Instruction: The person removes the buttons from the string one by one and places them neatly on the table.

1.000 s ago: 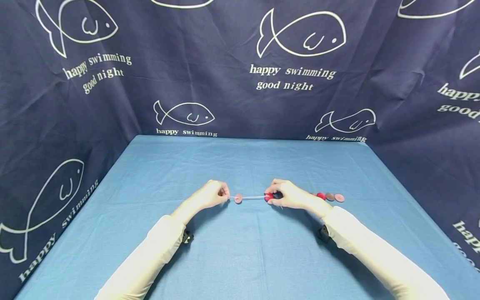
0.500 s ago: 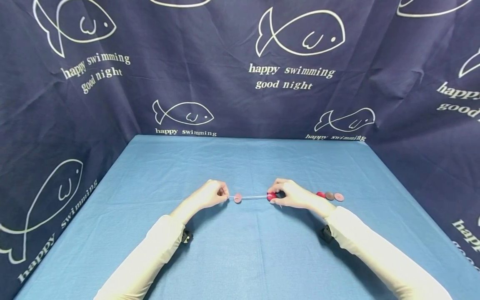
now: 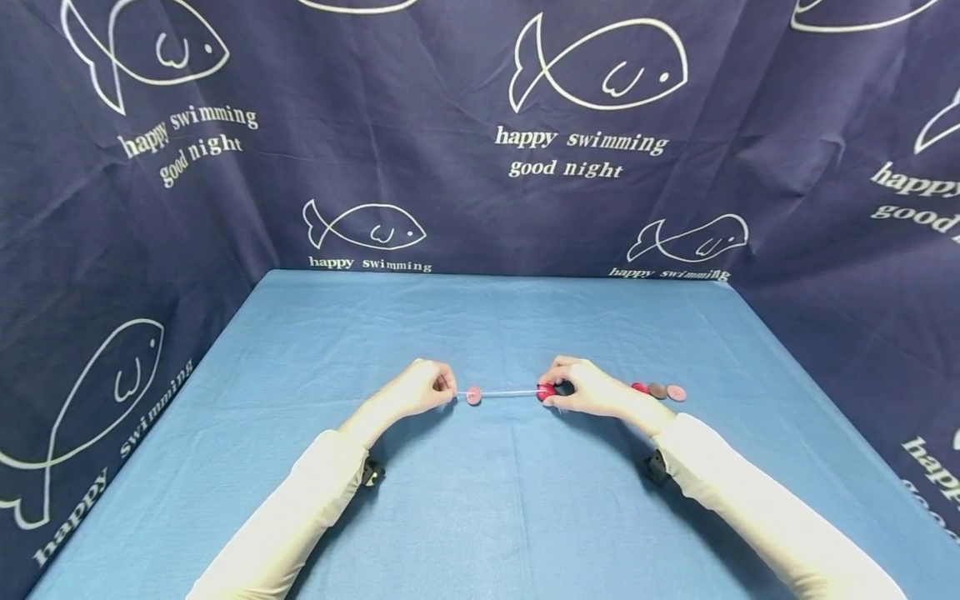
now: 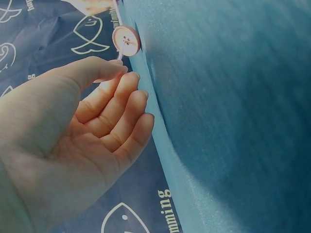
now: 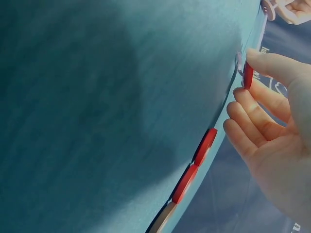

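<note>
Between thumb and index fingertip, my left hand point(image 3: 427, 387) pinches one end of a thin white string point(image 3: 510, 393). A pink button point(image 3: 474, 395) hangs on that string just right of these fingertips; its holes show in the left wrist view, where the button point(image 4: 126, 41) faces the camera. My right hand point(image 3: 581, 387) grips a red button point(image 3: 547, 391) at its edges, thumb on one side and index finger on the other. The string runs across to this red button point(image 5: 248, 75), and a short tail of it shows beside the button in the right wrist view.
Behind the right wrist a row of loose buttons lies on the blue cloth point(image 3: 465, 508): a red button point(image 3: 640, 389), a brown button point(image 3: 657, 391) and a pink button point(image 3: 677, 392). Another red button point(image 5: 205, 146) shows in the right wrist view. Dark fish-print curtains point(image 3: 465, 167) surround the table.
My right hand has shifted slightly to the right with the red button, so the stretch of string between the two buttons is longer. The left hand and the pink button stay nearly where they were.
</note>
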A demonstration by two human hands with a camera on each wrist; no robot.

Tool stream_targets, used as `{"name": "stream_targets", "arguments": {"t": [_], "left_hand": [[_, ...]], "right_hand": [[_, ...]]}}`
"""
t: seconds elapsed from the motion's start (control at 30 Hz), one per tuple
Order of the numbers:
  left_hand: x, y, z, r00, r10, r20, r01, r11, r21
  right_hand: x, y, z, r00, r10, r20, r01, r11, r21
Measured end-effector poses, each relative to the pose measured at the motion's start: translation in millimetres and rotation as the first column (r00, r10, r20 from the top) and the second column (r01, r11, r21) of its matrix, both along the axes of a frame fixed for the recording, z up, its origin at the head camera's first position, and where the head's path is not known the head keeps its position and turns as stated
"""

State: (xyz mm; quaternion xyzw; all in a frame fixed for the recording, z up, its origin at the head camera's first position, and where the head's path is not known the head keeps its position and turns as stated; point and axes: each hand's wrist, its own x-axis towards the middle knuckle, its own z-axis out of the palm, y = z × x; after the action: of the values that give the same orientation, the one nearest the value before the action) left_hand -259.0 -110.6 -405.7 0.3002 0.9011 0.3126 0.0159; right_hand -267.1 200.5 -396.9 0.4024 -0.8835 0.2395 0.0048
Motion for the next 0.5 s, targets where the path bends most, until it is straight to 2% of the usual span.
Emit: {"name": "stream_targets", "arguments": {"t": [0.5], "left_hand": [[0.4, -0.8, 0.9, 1.000, -0.010, -0.025, 0.010, 1.000, 0.001]], "right_hand": [[-0.8, 5.5, -1.5, 1.000, -0.007, -0.025, 0.007, 1.000, 0.003]]}}
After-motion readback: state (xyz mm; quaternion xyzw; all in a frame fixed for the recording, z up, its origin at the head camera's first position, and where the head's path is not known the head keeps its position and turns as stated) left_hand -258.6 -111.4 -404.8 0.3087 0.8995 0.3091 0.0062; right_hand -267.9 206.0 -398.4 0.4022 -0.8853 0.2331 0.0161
